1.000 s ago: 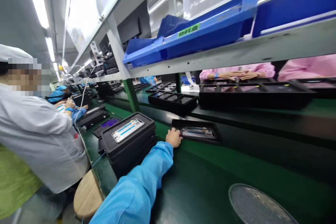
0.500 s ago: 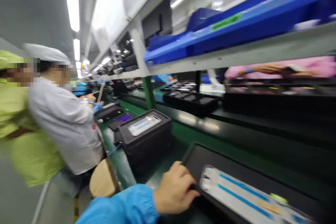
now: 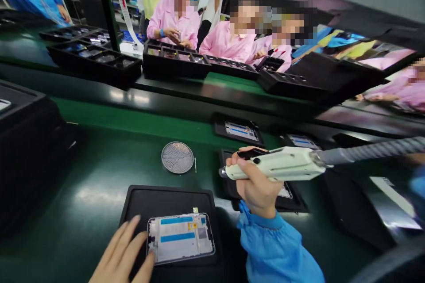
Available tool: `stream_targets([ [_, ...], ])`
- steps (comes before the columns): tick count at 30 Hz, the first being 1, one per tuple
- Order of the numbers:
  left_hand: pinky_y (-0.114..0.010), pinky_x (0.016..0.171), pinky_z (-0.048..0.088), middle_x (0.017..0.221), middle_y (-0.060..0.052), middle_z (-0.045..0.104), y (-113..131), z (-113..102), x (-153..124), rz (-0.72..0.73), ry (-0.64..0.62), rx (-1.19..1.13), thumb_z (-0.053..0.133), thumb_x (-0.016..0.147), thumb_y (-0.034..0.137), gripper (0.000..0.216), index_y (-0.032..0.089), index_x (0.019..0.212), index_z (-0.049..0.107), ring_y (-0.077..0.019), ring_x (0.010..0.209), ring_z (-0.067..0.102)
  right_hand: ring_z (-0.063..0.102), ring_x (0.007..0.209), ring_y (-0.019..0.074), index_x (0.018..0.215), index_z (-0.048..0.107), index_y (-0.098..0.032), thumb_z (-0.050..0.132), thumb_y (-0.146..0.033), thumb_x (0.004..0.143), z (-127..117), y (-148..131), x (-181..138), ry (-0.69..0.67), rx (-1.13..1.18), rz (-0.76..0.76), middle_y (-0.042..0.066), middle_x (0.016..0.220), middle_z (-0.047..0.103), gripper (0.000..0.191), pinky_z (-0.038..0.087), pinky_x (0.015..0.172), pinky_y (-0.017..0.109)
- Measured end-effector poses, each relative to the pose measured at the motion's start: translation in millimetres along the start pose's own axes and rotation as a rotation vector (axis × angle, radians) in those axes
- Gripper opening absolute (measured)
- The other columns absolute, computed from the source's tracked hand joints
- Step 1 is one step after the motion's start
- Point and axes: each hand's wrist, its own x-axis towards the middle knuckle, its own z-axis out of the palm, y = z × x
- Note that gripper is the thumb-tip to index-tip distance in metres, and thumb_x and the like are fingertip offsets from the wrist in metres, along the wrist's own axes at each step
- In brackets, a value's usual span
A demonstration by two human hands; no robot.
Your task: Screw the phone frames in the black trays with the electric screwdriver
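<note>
My right hand (image 3: 260, 188) is wrapped round a pale electric screwdriver (image 3: 288, 163), which lies nearly level with its tip toward the left. A grey ribbed sleeve runs from its back end to the right. In front of me is a black tray (image 3: 139, 199) carrying a phone frame (image 3: 179, 247) with blue strips and a small yellow-orange part. My left hand (image 3: 121, 254) is open, fingers spread, at the frame's left edge; whether the thumb touches it I cannot tell. A round dish of tiny holes (image 3: 177, 157) sits beyond the tray, beside a thin white stick (image 3: 195, 165).
Behind the screwdriver lies another black tray (image 3: 299, 207). Farther back is a tray with a phone frame (image 3: 241, 131). A dark stack (image 3: 26, 150) stands at left. Compartmented black boxes (image 3: 175, 67) line the raised ledge, with people in pink behind them.
The view has swung right and down from along the line to the bench. A hand gripping a tray's edge earlier; now my left hand is spread beside one, and the screwdriver has come into view.
</note>
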Motion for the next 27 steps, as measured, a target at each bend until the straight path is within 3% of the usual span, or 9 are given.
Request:
stream_targets([
  [2,-0.047,0.1,0.051,0.108,-0.011,0.073,-5.2,0.9,35.9,0.091,0.022,-0.125,0.064,0.091,0.041,0.024,0.02,0.1,0.07,-0.0329,0.116,0.064,0.06,0.058,0.0143,0.082,0.065,-0.018,0.078,-0.021,0.061,4.2,3.4,-3.0,-0.033,-0.008,0.034,-0.001,0.072,0.061,0.025,0.053,0.056,0.033],
  [5,-0.046,0.103,0.047,0.114,-0.013,0.073,-14.2,8.1,75.0,0.248,-0.161,-0.221,0.063,0.09,0.057,0.046,0.016,0.108,0.071,-0.0318,0.113,0.065,0.058,0.056,0.0131,0.08,0.064,-0.018,0.077,-0.021,0.061,12.1,7.0,-6.1,-0.075,-0.015,0.068,-0.002,0.066,0.059,0.023,0.051,0.054,0.031],
  [7,-0.047,0.105,0.046,0.122,-0.017,0.069,-21.0,14.3,84.9,0.31,-0.265,-0.263,0.058,0.089,0.064,0.061,0.011,0.117,0.07,-0.0336,0.116,0.064,0.057,0.055,0.0131,0.079,0.064,-0.019,0.077,-0.021,0.061,23.6,11.0,-6.5,-0.119,-0.017,0.084,-0.003,0.062,0.058,0.022,0.049,0.054,0.03],
  [11,-0.043,0.105,0.045,0.128,-0.018,0.066,-36.3,25.3,80.3,0.328,-0.309,-0.319,0.051,0.093,0.055,0.059,0.007,0.122,0.067,-0.033,0.119,0.062,0.058,0.057,0.0144,0.086,0.062,-0.021,0.073,-0.023,0.068,61.5,29.8,-3.3,-0.274,-0.003,0.128,-0.004,0.061,0.058,0.022,0.048,0.055,0.031],
  [16,-0.039,0.107,0.044,0.127,-0.015,0.068,-54.0,32.3,75.6,0.332,-0.232,-0.302,0.049,0.093,0.038,0.047,0.006,0.122,0.068,-0.0313,0.119,0.061,0.057,0.06,0.0144,0.089,0.06,-0.021,0.07,-0.025,0.07,101.9,63.9,0.1,-0.349,0.006,0.18,-0.003,0.067,0.059,0.022,0.049,0.06,0.034],
  [27,-0.04,0.106,0.044,0.122,-0.016,0.069,-58.4,36.9,78.5,0.289,-0.188,-0.351,0.052,0.094,0.029,0.038,0.006,0.117,0.07,-0.0301,0.116,0.061,0.057,0.066,0.0143,0.089,0.061,-0.02,0.07,-0.026,0.072,104.6,76.3,-9.8,-0.378,-0.054,0.237,-0.001,0.075,0.059,0.021,0.048,0.062,0.033],
])
